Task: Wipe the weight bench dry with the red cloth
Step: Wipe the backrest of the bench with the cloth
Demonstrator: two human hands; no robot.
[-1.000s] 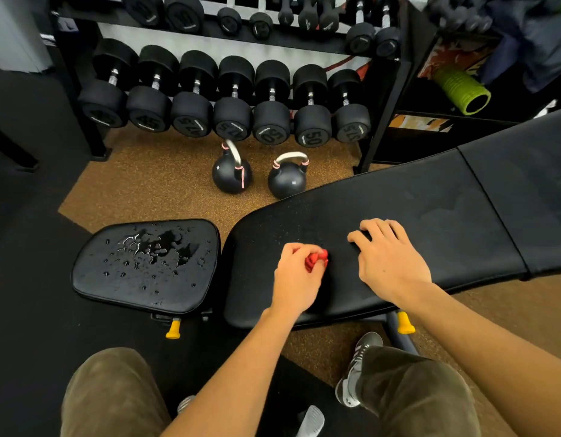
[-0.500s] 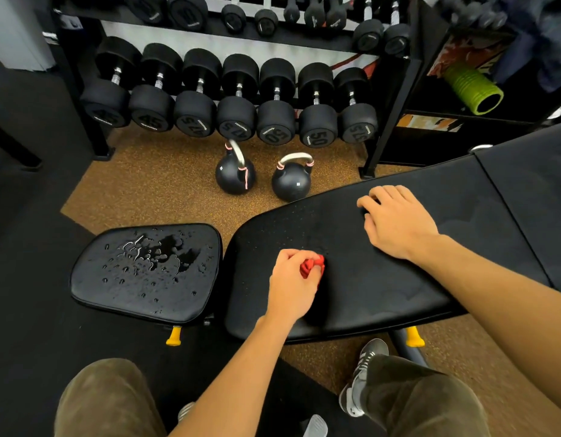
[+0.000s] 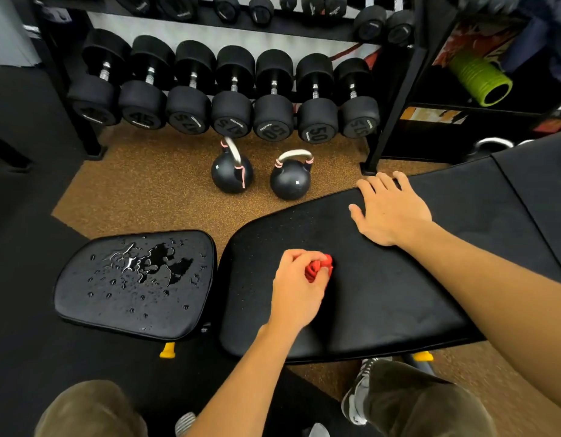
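Red cloth, bunched into a small fabric wad [image 3: 318, 269], was gripped in the left hand [image 3: 296, 288], whose fingers curled round it and pressed it onto the long black padded back pad of the weight bench [image 3: 383, 304]. The right hand [image 3: 389, 209] lay flat on the same pad, beyond the left hand and to its right. Its fingers were spread at the far edge and held nothing.

Left of the left hand, across a narrow gap, the black padded seat pad [image 3: 93, 310] carried a puddle of water [image 3: 153, 263] and scattered droplets.

The wiping step seemed under way on the back pad, which looked nearly dry. The next move likely called for carrying the cloth leftwards to the seat pad, loosening the wad to offer more fabric, and sweeping inward so that water would not run off the edge.
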